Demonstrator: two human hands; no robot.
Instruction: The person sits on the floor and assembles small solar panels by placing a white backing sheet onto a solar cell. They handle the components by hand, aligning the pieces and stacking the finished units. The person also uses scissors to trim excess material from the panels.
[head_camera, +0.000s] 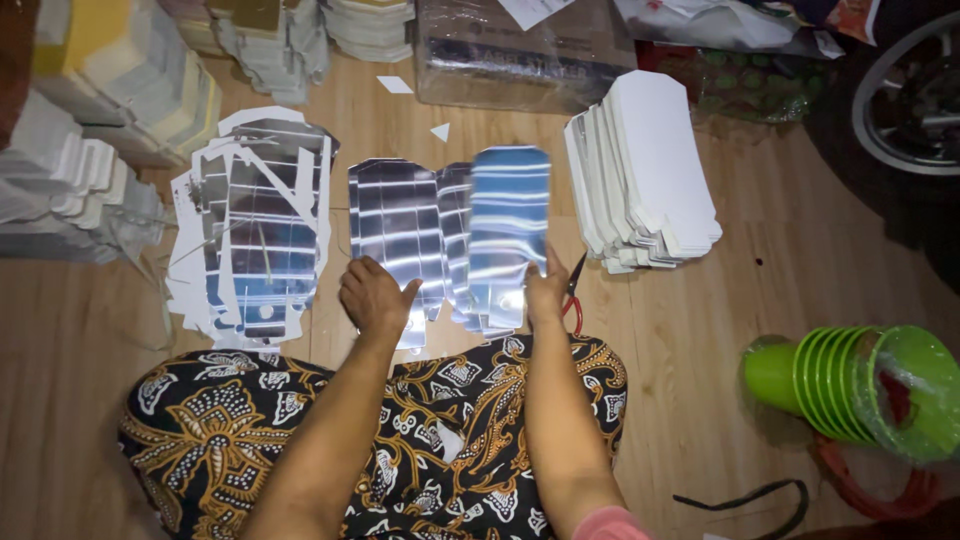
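My left hand (375, 297) and right hand (545, 290) pinch the light, slippery silver sheets (450, 235) by their lower edges, mid-frame.

Green stacked cups (835, 385) lie tipped on the wooden floor (720, 330); up-left of them a white card stack (650, 170), red-handled scissors (575, 295) just beside it, and a clear plastic box (520, 60) farther up.
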